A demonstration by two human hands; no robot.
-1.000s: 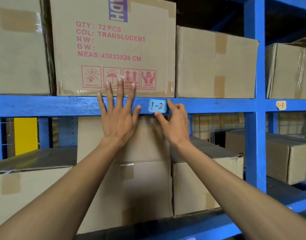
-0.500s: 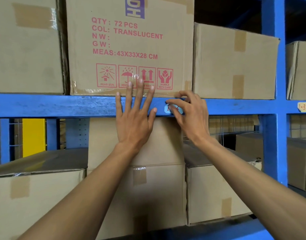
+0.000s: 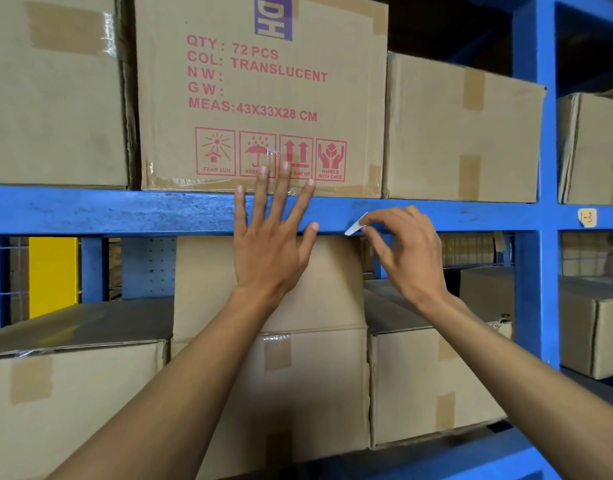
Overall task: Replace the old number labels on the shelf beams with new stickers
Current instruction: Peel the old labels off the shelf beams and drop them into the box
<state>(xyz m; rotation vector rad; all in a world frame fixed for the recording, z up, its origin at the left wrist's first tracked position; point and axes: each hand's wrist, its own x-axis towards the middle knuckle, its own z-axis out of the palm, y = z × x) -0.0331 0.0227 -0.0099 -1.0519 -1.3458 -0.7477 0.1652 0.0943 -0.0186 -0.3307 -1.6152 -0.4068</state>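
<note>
My left hand (image 3: 270, 237) lies flat with fingers spread against the blue shelf beam (image 3: 125, 211). My right hand (image 3: 402, 251) pinches the light blue label (image 3: 355, 225) between thumb and forefinger, just in front of the beam. The label is peeled off and tilted, its pale back side showing. A cream label marked 1-3 (image 3: 586, 217) is stuck on the beam to the right of the blue upright post (image 3: 533, 168).
Cardboard boxes fill the shelf above the beam, among them one printed "72 PCS TRANSLUCENT" (image 3: 260, 95). More taped boxes (image 3: 270, 375) stand on the lower shelf. A yellow panel (image 3: 54, 271) shows behind at the left.
My right hand has peeled the 1-2 label off the beam and pulled it slightly away to the right. My left hand stays pressed on the beam. The camera has moved closer.
</note>
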